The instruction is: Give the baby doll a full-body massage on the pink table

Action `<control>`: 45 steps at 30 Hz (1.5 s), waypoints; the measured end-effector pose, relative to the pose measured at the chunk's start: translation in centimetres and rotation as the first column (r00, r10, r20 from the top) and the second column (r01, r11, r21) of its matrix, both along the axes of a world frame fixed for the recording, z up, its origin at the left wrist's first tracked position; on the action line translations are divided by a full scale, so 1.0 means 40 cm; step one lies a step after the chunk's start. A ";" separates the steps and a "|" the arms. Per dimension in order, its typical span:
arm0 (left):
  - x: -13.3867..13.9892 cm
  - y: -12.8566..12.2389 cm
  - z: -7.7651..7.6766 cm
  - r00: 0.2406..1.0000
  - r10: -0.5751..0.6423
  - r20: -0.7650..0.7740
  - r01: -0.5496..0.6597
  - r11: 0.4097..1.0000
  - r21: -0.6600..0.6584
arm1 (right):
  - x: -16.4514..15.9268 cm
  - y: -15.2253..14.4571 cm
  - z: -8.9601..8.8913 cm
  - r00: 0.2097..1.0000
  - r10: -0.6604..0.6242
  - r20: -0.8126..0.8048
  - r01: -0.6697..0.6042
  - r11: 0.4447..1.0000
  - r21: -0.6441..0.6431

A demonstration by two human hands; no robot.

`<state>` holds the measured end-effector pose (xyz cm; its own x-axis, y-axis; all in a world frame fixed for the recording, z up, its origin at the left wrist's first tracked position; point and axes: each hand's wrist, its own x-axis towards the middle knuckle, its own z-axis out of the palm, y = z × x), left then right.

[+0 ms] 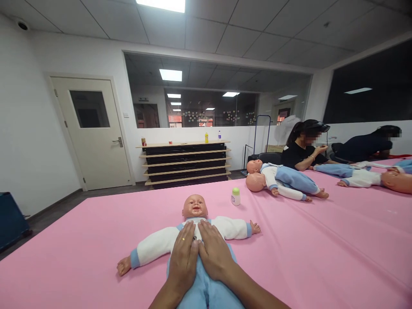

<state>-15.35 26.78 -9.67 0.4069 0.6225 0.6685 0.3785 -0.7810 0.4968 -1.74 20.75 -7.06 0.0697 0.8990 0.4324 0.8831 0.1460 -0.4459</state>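
A baby doll (195, 207) lies on its back on the pink-covered table, head away from me and both arms spread wide. It wears a white and light blue outfit. Flat on its chest rests my left hand (183, 255), fingers stretched toward the doll's neck, with a ring on one finger. Beside it my right hand (215, 251) lies flat on the chest too, the two thumbs close together. Neither hand grips anything. Part of the outfit's front is hidden under my palms. Just beyond the doll's arm stands a small white bottle with a green cap (236, 196).
Two more dolls (283, 178) lie together at the right on the pink table (96, 227), and others (360, 177) farther right. Two people (301, 148) sit at the far right side. Behind the table is a stack of black items and boards (185, 161) with bottles on top.
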 end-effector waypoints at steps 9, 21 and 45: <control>0.004 -0.011 0.050 0.971 -0.068 -0.231 0.076 0.997 0.028 | 0.020 0.016 -0.052 0.975 -0.123 -0.184 0.156 0.972 0.176; 0.014 -0.001 0.031 0.965 0.067 -0.253 -0.087 0.994 -0.070 | 0.015 -0.011 -0.020 0.987 0.162 -0.014 -0.141 0.896 0.422; -0.003 -0.036 0.079 0.955 -0.122 -0.270 0.155 0.983 0.102 | 0.030 0.024 -0.034 0.993 -0.099 -0.062 0.102 0.994 0.034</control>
<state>-15.46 25.36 -6.50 0.6542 0.4691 0.5932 0.3665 -0.8828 0.2938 -0.55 21.72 -8.40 0.1859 0.8695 0.4576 0.8658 0.0753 -0.4948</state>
